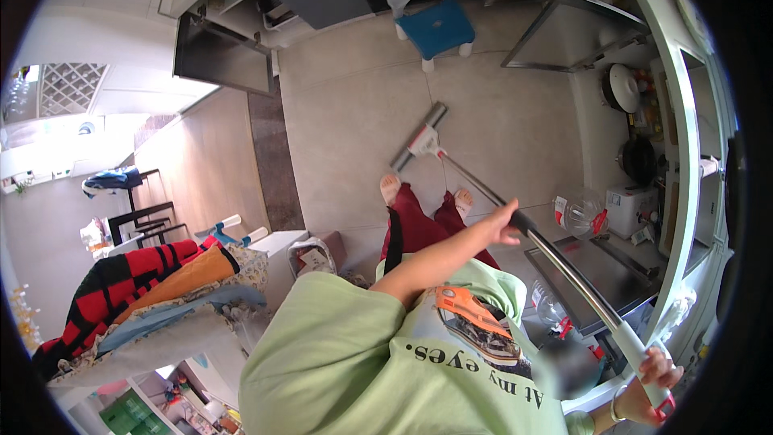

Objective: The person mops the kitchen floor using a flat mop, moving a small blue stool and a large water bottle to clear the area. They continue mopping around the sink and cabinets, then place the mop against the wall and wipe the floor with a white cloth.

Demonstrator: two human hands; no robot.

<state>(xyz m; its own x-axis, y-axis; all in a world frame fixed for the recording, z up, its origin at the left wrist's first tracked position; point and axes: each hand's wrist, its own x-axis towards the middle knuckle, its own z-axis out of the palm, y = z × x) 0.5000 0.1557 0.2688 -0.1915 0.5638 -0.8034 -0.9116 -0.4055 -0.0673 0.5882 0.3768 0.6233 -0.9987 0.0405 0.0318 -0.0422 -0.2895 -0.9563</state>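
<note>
A long-handled floor mop (426, 141) slants across the view, its wide grey head flat on the tiled floor just ahead of my feet. My left hand (507, 226) is around the dark grip partway up the metal pole (570, 272). Further up, at the lower right, my right hand (655, 374) holds the white top section of the handle, close to its red-trimmed end. A bracelet circles my right wrist.
A blue-seated white chair (436, 27) stands ahead. Open cabinet doors (226, 51) (574, 33) jut out left and right; another dark door panel (595, 281) is by my right side. Large clear plastic bottles (580, 214) stand near it. Folded quilts (145, 290) lie at left.
</note>
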